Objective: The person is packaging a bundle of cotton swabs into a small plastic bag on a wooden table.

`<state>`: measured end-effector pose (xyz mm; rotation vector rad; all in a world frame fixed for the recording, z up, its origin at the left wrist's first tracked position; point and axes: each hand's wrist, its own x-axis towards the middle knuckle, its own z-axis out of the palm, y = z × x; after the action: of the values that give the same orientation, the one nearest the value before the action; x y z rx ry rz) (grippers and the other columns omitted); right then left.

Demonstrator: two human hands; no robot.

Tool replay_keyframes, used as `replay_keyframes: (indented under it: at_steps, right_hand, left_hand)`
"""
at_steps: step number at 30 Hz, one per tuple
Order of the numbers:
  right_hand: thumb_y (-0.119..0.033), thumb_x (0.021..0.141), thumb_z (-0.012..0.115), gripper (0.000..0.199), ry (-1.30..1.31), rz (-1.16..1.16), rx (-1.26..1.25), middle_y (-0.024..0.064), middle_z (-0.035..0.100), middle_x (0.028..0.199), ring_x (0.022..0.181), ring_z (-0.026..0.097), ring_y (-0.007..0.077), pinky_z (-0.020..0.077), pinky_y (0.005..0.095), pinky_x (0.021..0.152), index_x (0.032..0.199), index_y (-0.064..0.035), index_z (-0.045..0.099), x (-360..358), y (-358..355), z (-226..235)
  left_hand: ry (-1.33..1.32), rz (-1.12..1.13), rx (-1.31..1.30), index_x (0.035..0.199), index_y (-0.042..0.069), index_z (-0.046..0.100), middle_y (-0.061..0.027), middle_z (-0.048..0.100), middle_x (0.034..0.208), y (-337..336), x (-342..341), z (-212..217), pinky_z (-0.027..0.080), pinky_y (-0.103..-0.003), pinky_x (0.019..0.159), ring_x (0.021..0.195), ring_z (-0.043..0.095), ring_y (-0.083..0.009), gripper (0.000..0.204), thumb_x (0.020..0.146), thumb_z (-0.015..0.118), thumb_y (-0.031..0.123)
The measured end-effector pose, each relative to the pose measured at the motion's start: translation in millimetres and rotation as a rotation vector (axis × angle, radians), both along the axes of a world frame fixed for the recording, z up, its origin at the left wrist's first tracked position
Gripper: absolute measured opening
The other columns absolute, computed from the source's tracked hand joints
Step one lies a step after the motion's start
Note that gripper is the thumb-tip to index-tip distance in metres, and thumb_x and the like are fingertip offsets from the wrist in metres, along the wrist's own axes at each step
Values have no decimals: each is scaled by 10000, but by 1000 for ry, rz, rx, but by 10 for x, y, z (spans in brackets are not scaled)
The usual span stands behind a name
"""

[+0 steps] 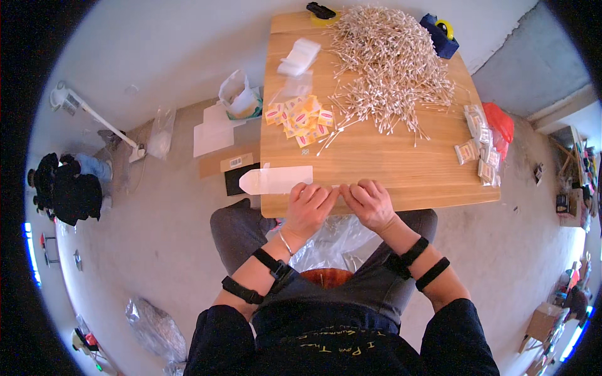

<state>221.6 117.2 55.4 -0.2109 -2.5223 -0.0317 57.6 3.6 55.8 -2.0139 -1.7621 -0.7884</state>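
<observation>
Centrally, the left hand [308, 207] and right hand [370, 202] rest at the near edge of the desk [401, 169], fingers curled together, pinching something too small to identify. One clear sleeve [276, 180] lies just left, within reach. Farther off sit one heap of cotton swabs [389, 69], one cluster of small yellow packets [301, 120] and one row of filled packets [480, 144] at right.

Small orange-yellow packets [301, 120] mid-table; white sachets [480, 147] at right edge.
</observation>
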Motion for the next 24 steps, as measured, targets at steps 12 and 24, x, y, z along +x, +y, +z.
replay_keyframes:
  at_steps: [12,24]
  right_hand:
    - [-164,727,607,313,-19,-40,31,15,522,880,849,541,183,470,319,703,1011,-47,660,-25,-20,75]
    - [-170,749,604,401,-53,-64,69,38,548,940,881,542,188,478,319,692,1116,-13,639,-24,-53,-44]
  left_hand:
    - [43,23,-19,956,134,706,50,620,912,24,7,86,378,-360,861,918,560,-146,229,735,654,164]
    - [76,70,8,979,139,696,57,634,962,16,12,-67,363,-346,843,901,582,-111,245,751,622,189]
